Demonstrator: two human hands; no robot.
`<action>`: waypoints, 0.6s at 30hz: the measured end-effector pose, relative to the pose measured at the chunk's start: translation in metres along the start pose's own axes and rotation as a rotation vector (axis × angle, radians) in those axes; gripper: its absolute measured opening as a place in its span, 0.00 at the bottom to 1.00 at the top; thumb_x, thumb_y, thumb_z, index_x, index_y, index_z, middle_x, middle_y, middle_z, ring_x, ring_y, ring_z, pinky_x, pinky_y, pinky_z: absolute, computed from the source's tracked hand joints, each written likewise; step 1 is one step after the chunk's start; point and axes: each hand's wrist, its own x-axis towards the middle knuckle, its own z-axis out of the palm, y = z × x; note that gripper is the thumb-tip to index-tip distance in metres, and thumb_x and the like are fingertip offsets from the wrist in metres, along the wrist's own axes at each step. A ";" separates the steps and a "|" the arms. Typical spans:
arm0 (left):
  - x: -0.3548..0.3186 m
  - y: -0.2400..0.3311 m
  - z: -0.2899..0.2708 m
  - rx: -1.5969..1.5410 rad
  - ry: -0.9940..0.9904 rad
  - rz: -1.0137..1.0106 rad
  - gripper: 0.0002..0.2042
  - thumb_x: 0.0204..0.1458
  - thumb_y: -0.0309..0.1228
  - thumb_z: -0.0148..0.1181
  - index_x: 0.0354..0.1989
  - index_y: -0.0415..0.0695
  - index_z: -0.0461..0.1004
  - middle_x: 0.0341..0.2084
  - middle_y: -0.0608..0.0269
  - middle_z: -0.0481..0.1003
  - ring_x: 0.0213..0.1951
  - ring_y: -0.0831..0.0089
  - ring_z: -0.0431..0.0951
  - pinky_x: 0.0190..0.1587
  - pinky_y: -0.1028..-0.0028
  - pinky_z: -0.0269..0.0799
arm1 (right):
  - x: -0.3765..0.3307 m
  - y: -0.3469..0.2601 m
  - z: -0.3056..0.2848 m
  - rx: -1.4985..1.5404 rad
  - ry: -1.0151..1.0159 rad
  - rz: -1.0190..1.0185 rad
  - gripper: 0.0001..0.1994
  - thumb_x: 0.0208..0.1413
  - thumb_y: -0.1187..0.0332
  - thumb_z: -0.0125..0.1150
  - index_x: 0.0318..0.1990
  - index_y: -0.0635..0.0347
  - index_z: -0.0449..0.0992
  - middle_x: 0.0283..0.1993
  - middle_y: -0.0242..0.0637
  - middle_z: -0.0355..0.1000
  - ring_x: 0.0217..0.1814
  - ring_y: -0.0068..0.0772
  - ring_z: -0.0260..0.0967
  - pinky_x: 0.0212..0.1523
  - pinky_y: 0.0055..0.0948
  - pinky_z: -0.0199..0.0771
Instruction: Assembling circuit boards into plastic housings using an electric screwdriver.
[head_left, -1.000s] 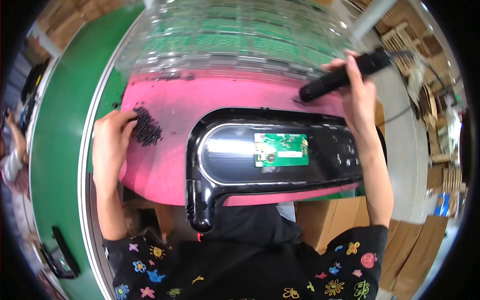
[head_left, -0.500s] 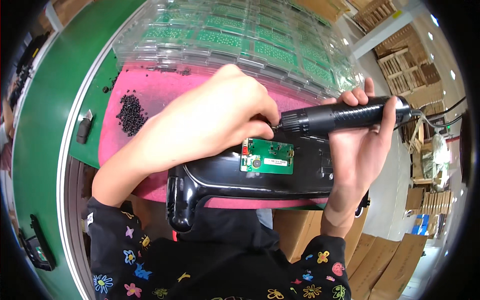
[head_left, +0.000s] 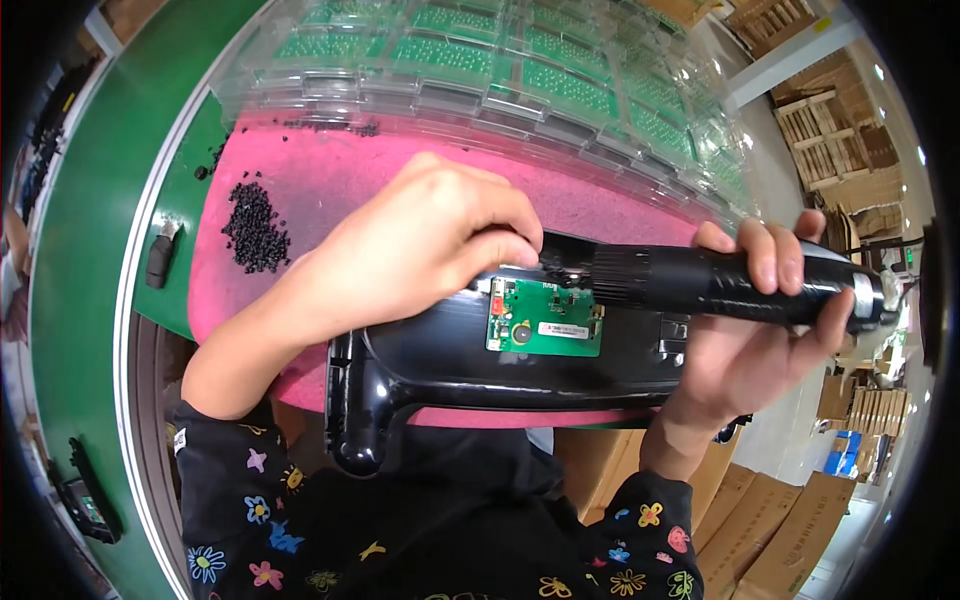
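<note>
My right hand (head_left: 745,340) is wrapped round a black electric screwdriver (head_left: 720,283), held nearly level with its tip pointing left. The fingers of my left hand (head_left: 440,225) are pinched together beside that tip; what they hold, if anything, is too small and hidden to name. Below both hands lies a glossy black plastic housing (head_left: 470,385) with a rounded arm at its left end. A green circuit board (head_left: 560,340) sits in it, carrying a red connector and a white label. The screwdriver's tip is close above the board's upper edge.
A pink mat (head_left: 315,180) lies under the housing, with a heap of small black screws (head_left: 256,228) on its left. Clear plastic trays (head_left: 460,90) of green boards stand behind. A dark knife-like tool (head_left: 160,260) rests on the green bench (head_left: 110,300). Cardboard boxes (head_left: 780,530) stand lower right.
My right hand has brought the screwdriver rightward and lower, nearer the board. My left hand has shifted slightly left, with its fingers still pinched near the tip.
</note>
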 end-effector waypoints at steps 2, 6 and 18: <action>-0.003 -0.002 0.005 0.005 -0.014 0.036 0.05 0.47 0.23 0.68 0.31 0.36 0.79 0.25 0.58 0.79 0.27 0.67 0.80 0.30 0.73 0.74 | -0.001 -0.003 0.003 -0.040 -0.010 -0.047 0.24 0.59 0.58 0.58 0.56 0.63 0.63 0.33 0.27 0.61 0.38 0.24 0.59 0.53 0.36 0.53; -0.003 0.002 0.013 -0.034 -0.011 0.058 0.08 0.44 0.26 0.71 0.31 0.36 0.79 0.25 0.58 0.79 0.27 0.66 0.80 0.29 0.73 0.73 | -0.004 -0.008 0.004 -0.027 -0.045 -0.076 0.25 0.57 0.58 0.61 0.56 0.61 0.62 0.32 0.26 0.62 0.37 0.22 0.60 0.52 0.36 0.54; -0.005 0.004 0.019 -0.053 -0.076 -0.068 0.07 0.44 0.22 0.69 0.32 0.36 0.79 0.26 0.58 0.80 0.28 0.66 0.81 0.30 0.72 0.75 | -0.011 -0.006 0.002 -0.076 -0.131 -0.036 0.28 0.52 0.62 0.67 0.56 0.55 0.60 0.30 0.24 0.63 0.35 0.22 0.60 0.50 0.36 0.52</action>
